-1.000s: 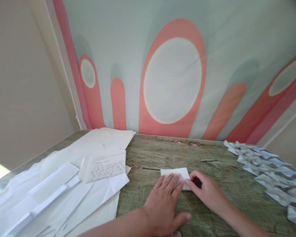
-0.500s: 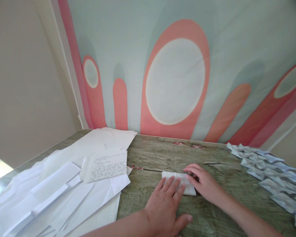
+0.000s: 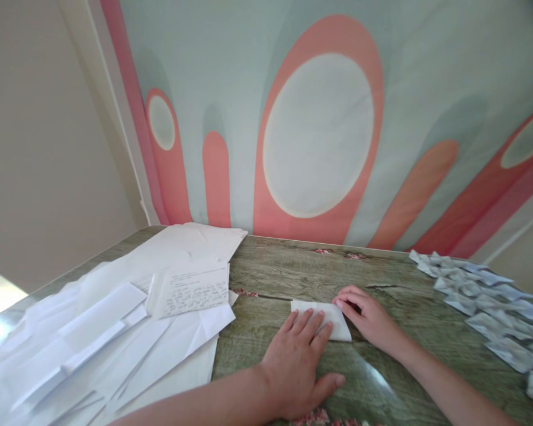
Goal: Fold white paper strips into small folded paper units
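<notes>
A small folded piece of white paper (image 3: 339, 329) lies on the wood-patterned table in front of me. My left hand (image 3: 295, 361) rests flat across its left part, fingers spread and thumb stretched out to the right. At the paper's upper right corner, my right hand (image 3: 366, 316) has thumb and index finger pinched together on the edge. The other fingers of that hand are curled. My left fingers cover part of the paper.
White sheets (image 3: 177, 349) spread over the table's left side, some folded, with a handwritten page (image 3: 195, 291) on top. Several twisted, bow-like folded papers (image 3: 493, 307) sit in rows at the right. A patterned backdrop (image 3: 231, 71) rises behind the table (image 3: 275, 266).
The right hand's thumb and index finger have closed on the paper's corner, which looks slightly lifted. My left hand stays pressed on the paper. The camera view has tilted slightly downward.
</notes>
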`<state>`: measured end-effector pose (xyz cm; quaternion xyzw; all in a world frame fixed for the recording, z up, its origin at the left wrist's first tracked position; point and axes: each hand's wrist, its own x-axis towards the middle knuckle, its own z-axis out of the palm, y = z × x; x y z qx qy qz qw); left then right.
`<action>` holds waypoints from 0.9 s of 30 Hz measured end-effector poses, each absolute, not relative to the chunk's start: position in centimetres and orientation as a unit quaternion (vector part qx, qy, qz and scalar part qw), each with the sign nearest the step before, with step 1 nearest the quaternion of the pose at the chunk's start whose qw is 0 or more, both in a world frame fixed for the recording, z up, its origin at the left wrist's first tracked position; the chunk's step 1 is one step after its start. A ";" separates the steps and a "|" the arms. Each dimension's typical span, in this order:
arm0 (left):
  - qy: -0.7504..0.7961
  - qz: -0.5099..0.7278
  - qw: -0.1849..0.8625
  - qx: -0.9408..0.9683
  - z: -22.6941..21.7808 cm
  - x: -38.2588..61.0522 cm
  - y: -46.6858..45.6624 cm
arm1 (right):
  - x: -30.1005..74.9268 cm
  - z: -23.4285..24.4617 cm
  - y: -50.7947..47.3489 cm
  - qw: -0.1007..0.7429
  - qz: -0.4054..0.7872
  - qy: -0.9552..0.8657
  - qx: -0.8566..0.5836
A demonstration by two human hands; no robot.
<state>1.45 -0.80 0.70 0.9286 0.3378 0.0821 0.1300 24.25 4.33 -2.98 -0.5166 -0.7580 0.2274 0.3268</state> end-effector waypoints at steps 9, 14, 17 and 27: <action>0.343 0.083 0.116 0.929 0.5 1.5 -0.8 | 24.3 -2.7 4.2 0.322 0.229 -0.764 -0.510; 0.346 0.085 0.111 0.928 0.4 1.5 -0.8 | 24.1 -2.6 4.1 0.331 0.227 -0.760 -0.511; 0.347 0.083 0.115 0.927 0.4 1.5 -0.8 | 24.1 -2.6 4.0 0.327 0.225 -0.762 -0.512; 0.349 0.090 0.122 0.925 0.2 1.5 -0.8 | 24.3 -3.1 4.2 0.336 0.221 -0.757 -0.515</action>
